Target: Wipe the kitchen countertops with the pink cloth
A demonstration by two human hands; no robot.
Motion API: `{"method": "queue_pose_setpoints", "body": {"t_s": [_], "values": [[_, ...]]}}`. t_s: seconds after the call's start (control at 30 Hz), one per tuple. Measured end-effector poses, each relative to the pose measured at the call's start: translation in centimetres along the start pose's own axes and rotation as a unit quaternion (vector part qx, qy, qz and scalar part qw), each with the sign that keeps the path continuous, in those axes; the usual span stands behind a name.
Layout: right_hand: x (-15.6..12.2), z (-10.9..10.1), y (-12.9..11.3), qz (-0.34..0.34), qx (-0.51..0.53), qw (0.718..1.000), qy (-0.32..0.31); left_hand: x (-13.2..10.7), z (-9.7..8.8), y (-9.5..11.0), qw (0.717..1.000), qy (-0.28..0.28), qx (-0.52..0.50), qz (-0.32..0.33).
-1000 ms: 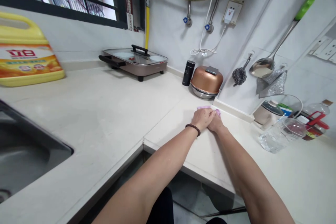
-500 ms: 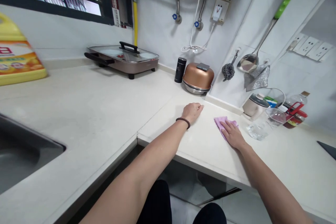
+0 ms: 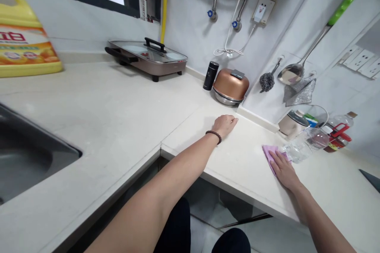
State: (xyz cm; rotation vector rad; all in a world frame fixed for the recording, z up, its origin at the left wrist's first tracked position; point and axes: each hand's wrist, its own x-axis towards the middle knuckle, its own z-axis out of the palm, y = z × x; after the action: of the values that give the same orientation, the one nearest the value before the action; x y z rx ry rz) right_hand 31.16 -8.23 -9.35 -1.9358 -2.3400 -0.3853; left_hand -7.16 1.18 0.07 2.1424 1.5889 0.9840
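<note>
My right hand [image 3: 284, 169] lies over a folded pink-purple cleaning cloth [image 3: 268, 154] and holds it down against the white countertop [image 3: 190, 166]. Its fingers are stretched across the cloth, close to a clear plastic container [image 3: 301, 148] just beyond. My left hand [image 3: 225, 125], with a dark beaded bracelet [image 3: 214, 136] at the wrist, rests on the counter as a closed fist. Nothing shows in that fist. Behind it stand a copper-coloured dome-shaped pot [image 3: 231, 85] on a steel base and a black cylinder [image 3: 211, 76].
An electric pan [image 3: 160, 67] with a glass lid stands in the back corner. To the left are a yellow jug [image 3: 26, 39] and a sink [image 3: 32, 158]. A ladle [image 3: 292, 73] and a steel scrubber [image 3: 267, 82] hang on the wall. Red-lidded jars [image 3: 338, 142] stand at right.
My right hand has slid the cloth right and toward me, up beside the clear container. My left fist stays on the counter. The view has shifted slightly.
</note>
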Motion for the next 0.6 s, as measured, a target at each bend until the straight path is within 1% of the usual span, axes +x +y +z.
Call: {"method": "queue_pose_setpoints", "body": {"t_s": [0.1, 0.17, 0.3, 0.37, 0.5, 0.53, 0.6], "values": [[2.1, 0.0, -0.3, 0.008, -0.013, 1.000, -0.007, -0.1, 0.1, 0.3, 1.000, -0.007, -0.002, 0.007], [3.8, -0.2, -0.8, 0.027, -0.011, 0.999, -0.017, -0.2, 0.2, 0.4, 1.000, -0.010, 0.000, 0.011], [7.8, -0.9, -2.4, 0.124, 0.007, 0.991, -0.058, -0.2, 0.2, 0.6, 1.000, -0.015, 0.002, 0.018], [9.9, -1.5, -3.4, 0.160, 0.017, 0.984, -0.078, -0.2, 0.1, 0.8, 1.000, -0.019, 0.005, 0.020], [14.1, -2.9, -6.3, 0.215, 0.039, 0.968, -0.119, -0.5, 0.1, 1.3, 0.999, -0.028, 0.018, 0.029], [15.0, -3.3, -7.4, 0.219, 0.041, 0.967, -0.127, -0.5, 0.2, 1.4, 0.999, -0.031, 0.021, 0.033], [16.6, -3.8, -9.8, 0.204, 0.037, 0.970, -0.130, -0.5, 0.2, 1.5, 0.998, -0.032, 0.027, 0.038]]}}
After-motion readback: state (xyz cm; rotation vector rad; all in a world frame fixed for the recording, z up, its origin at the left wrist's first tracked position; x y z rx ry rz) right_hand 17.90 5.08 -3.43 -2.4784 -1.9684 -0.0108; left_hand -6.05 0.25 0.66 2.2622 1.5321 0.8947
